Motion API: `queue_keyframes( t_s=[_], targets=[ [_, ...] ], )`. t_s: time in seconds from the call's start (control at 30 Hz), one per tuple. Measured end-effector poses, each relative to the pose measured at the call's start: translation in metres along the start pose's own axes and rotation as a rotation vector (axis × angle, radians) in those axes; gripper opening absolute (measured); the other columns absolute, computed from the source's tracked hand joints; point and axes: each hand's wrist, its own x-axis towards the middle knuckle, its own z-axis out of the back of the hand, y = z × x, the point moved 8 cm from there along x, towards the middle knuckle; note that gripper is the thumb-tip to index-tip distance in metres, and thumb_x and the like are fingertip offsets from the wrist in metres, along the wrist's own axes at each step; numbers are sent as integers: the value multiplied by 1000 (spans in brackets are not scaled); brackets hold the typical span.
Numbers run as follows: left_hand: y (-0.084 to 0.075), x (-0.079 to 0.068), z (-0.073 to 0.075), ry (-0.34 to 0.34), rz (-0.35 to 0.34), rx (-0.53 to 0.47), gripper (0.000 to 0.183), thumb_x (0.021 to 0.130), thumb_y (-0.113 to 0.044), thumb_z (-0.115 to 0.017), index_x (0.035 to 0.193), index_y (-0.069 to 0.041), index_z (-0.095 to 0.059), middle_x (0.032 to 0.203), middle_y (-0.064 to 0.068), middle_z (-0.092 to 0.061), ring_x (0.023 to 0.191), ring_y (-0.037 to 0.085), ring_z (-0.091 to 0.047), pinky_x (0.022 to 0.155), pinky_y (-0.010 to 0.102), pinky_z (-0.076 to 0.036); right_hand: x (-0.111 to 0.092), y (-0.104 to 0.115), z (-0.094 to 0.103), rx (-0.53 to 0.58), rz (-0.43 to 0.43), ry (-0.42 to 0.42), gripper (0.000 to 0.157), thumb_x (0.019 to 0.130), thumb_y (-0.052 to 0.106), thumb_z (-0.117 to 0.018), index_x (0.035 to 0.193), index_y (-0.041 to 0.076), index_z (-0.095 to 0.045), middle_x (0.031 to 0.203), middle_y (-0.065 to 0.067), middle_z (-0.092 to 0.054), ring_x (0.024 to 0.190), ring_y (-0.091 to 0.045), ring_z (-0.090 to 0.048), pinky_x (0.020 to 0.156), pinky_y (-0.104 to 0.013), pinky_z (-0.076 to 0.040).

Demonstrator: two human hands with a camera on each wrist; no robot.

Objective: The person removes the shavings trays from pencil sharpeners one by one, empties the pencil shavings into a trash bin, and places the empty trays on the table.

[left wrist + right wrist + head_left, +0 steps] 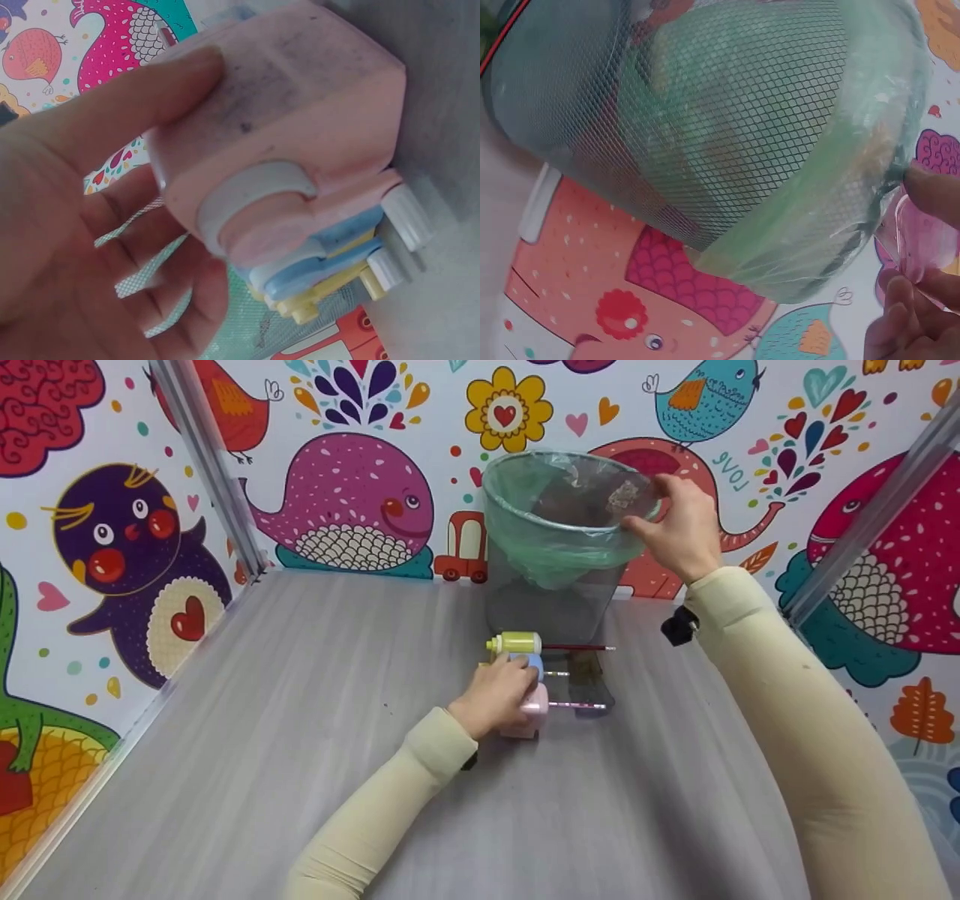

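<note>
Three hand-crank pencil sharpeners stand in a row on the table: pink (534,701), blue (527,664) and yellow (517,643). My left hand (499,694) grips the pink one, thumb along its top in the left wrist view and the other fingers curled at its side. Pencils (577,706) stick out to the right of the sharpeners. My right hand (684,525) is at the rim of a mesh wastebasket (544,604) lined with a green plastic bag (555,559). In the right wrist view it pinches a clear pinkish box-like piece (928,236).
A dark see-through tray (592,690) lies under the pencil ends, just in front of the wastebasket. Printed cartoon walls (352,502) stand behind and at the sides of the grey table (337,660), with metal posts (214,465) at the corners.
</note>
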Motion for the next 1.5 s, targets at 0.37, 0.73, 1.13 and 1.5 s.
queue_keyframes(
  t_s=[0.37, 0.73, 1.13, 1.5],
  targets=[
    [2, 0, 0, -14, -6, 2, 44, 81, -31, -83, 117, -12, -67, 123, 6, -65, 111, 26, -58, 86, 48, -58, 16, 26, -2, -188, 33, -2, 71, 93, 28, -71, 153, 9, -39, 150, -18, -46, 139, -35, -42, 118, -51, -35],
    [-2, -3, 1, -74, -55, 27, 38, 78, -31, -84, 107, -12, -69, 114, 5, -66, 107, 24, -61, 79, 47, -59, 20, 27, -14, -350, 133, -27, 59, 91, 13, -73, 145, 7, -51, 140, -25, -53, 130, -41, -47, 110, -57, -43],
    [0, 0, 0, -10, -29, 12, 43, 82, -34, -82, 117, -13, -68, 126, 6, -65, 113, 24, -59, 88, 50, -57, 22, 44, -22, -490, 302, -6, 52, 94, 1, -65, 144, 2, -51, 133, -27, -55, 122, -42, -51, 101, -57, -50],
    [0, -1, 3, -75, -56, 34, 38, 78, -32, -84, 108, -13, -69, 114, 5, -66, 108, 24, -61, 79, 48, -59, 20, 49, -27, -539, 352, -22, 50, 93, -1, -64, 142, 0, -53, 130, -28, -56, 119, -42, -53, 97, -57, -52]
  ],
)
